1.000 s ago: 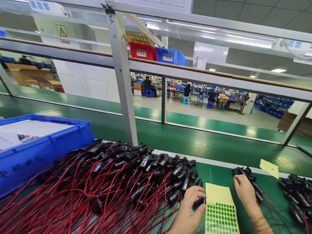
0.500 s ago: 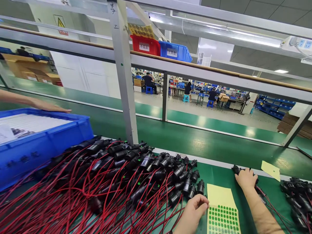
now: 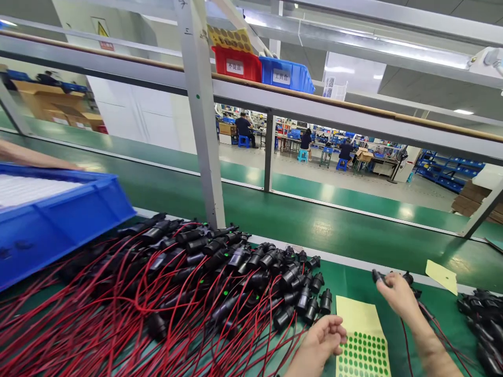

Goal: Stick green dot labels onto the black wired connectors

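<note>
My right hand (image 3: 401, 297) is closed on a black cylindrical part (image 3: 378, 276) with wires, just above the green table, and a few more such parts lie behind it. Beside the sticker sheet (image 3: 363, 350), my left hand (image 3: 317, 343) has its fingers curled and thumb drawn in at the sheet's left edge. Whatever might be between those fingertips is too small to make out. Rows of round green dots cover the lower part of that pale yellow sheet. To the left spreads a pile of black cylindrical parts (image 3: 236, 259) with red wires, some bearing green dots.
Another person's arm (image 3: 35, 156) reaches over a blue crate (image 3: 70, 220) at the left. A pale backing paper (image 3: 442, 276) lies near another heap of black parts (image 3: 485, 324) at the right. A metal post (image 3: 204, 120) rises behind the pile, beside a shelf with red (image 3: 238, 64) and blue bins (image 3: 288, 74).
My right hand has raised a black part slightly from the small group. My left hand's fingers have shifted a little right, over the sheet's edge. The blue crate has moved left and tilted.
</note>
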A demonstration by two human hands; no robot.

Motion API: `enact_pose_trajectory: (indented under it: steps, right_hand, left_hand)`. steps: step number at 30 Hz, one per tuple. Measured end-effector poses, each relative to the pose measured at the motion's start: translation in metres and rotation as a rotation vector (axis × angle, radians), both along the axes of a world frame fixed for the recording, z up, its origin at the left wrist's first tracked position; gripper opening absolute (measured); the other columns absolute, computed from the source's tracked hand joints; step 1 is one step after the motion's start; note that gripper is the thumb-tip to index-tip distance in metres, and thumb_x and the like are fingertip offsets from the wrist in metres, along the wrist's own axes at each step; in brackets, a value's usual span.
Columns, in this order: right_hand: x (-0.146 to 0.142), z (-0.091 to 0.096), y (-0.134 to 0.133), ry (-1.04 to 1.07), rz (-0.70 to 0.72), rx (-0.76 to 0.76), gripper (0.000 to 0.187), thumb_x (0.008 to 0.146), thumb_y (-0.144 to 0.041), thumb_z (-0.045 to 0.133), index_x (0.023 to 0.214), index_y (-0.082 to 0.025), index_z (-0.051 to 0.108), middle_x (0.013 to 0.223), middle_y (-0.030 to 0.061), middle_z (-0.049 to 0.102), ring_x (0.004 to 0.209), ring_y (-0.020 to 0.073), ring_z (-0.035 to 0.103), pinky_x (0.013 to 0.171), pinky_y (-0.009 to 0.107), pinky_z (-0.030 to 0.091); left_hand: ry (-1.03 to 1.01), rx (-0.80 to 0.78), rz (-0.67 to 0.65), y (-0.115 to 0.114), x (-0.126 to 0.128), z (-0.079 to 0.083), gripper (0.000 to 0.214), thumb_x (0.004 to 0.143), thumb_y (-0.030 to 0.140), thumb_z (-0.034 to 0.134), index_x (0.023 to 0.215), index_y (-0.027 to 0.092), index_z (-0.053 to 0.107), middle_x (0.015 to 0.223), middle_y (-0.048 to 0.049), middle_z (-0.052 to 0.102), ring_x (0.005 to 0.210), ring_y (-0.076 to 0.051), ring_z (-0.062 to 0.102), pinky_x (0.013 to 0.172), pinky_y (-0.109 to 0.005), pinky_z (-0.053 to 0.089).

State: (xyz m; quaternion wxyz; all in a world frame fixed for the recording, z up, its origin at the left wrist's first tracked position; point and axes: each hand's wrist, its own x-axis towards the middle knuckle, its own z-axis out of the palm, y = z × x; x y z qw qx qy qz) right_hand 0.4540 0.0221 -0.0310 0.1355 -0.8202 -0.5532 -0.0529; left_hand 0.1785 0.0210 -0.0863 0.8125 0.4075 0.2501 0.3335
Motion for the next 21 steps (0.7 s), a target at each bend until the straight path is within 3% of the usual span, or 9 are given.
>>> enact_pose_trajectory:
  steps: [4, 6, 8, 11, 14, 17, 21]
  right_hand:
    - [-0.055, -0.008, -0.05, 0.1, 0.287, -0.001, 0.024, 0.083, -0.037, 0.056, 0.065, -0.024, 0.062, 0.105, 0.0049, 0.067, 0.101, 0.0212, 0.063, 0.09, 0.029, 0.05]
    - [-0.082, -0.01, -0.067, 0.198, 0.427, 0.04, 0.023, 0.086, -0.035, 0.055, 0.068, -0.024, 0.064, 0.102, 0.0058, 0.067, 0.1, 0.022, 0.063, 0.089, 0.033, 0.051]
    - [-0.099, -0.008, -0.074, 0.257, 0.537, 0.092, 0.025, 0.092, -0.035, 0.05, 0.075, -0.025, 0.067, 0.098, 0.0057, 0.066, 0.096, 0.0209, 0.064, 0.086, 0.033, 0.052]
    - [-0.097, -0.005, -0.071, 0.276, 0.513, 0.211, 0.026, 0.096, -0.034, 0.043, 0.089, -0.026, 0.066, 0.096, 0.0053, 0.065, 0.092, 0.019, 0.064, 0.083, 0.031, 0.053]
    - [-0.078, -0.015, -0.061, 0.227, 0.398, 0.218, 0.019, 0.093, -0.03, 0.045, 0.087, -0.025, 0.062, 0.089, 0.0029, 0.062, 0.077, 0.0166, 0.065, 0.072, 0.028, 0.053]
    - [-0.064, -0.037, -0.054, 0.171, 0.425, 0.139, 0.016, 0.088, -0.023, 0.048, 0.08, -0.025, 0.062, 0.084, 0.0013, 0.061, 0.069, 0.0153, 0.065, 0.063, 0.026, 0.053]
    - [-0.064, -0.056, -0.051, 0.166, 0.465, 0.11, 0.018, 0.083, -0.016, 0.049, 0.084, -0.024, 0.064, 0.09, 0.0038, 0.061, 0.082, 0.0183, 0.066, 0.072, 0.029, 0.054]
  left_hand:
    - [-0.219, -0.222, -0.185, -0.009, 0.011, -0.013, 0.065, 0.06, 0.045, 0.091, 0.115, 0.024, 0.063, 0.116, -0.0082, 0.064, 0.105, -0.022, 0.062, 0.082, -0.029, 0.043]
    - [-0.282, -0.284, -0.246, -0.013, 0.015, -0.012, 0.063, 0.059, 0.043, 0.092, 0.112, 0.022, 0.065, 0.112, -0.0081, 0.065, 0.101, -0.021, 0.063, 0.082, -0.028, 0.043]
    - [-0.283, -0.303, -0.213, -0.016, 0.015, -0.006, 0.058, 0.059, 0.044, 0.091, 0.104, 0.018, 0.067, 0.098, -0.0075, 0.068, 0.088, -0.019, 0.066, 0.078, -0.029, 0.046]
    - [-0.178, -0.313, -0.122, -0.017, 0.007, 0.008, 0.055, 0.059, 0.051, 0.089, 0.093, 0.016, 0.063, 0.078, -0.0033, 0.067, 0.063, -0.014, 0.063, 0.07, -0.031, 0.05]
    - [-0.083, -0.271, -0.086, -0.016, 0.002, 0.013, 0.055, 0.064, 0.058, 0.083, 0.091, 0.02, 0.055, 0.072, 0.0018, 0.065, 0.049, -0.01, 0.057, 0.06, -0.03, 0.053]
    - [0.037, -0.239, -0.141, -0.012, 0.007, 0.002, 0.06, 0.063, 0.067, 0.078, 0.09, 0.023, 0.047, 0.068, 0.0043, 0.064, 0.042, -0.009, 0.055, 0.052, -0.028, 0.051]
    - [0.252, -0.256, -0.135, -0.009, 0.019, -0.022, 0.058, 0.068, 0.069, 0.071, 0.089, 0.023, 0.042, 0.073, 0.0018, 0.067, 0.041, -0.011, 0.059, 0.049, -0.026, 0.047]
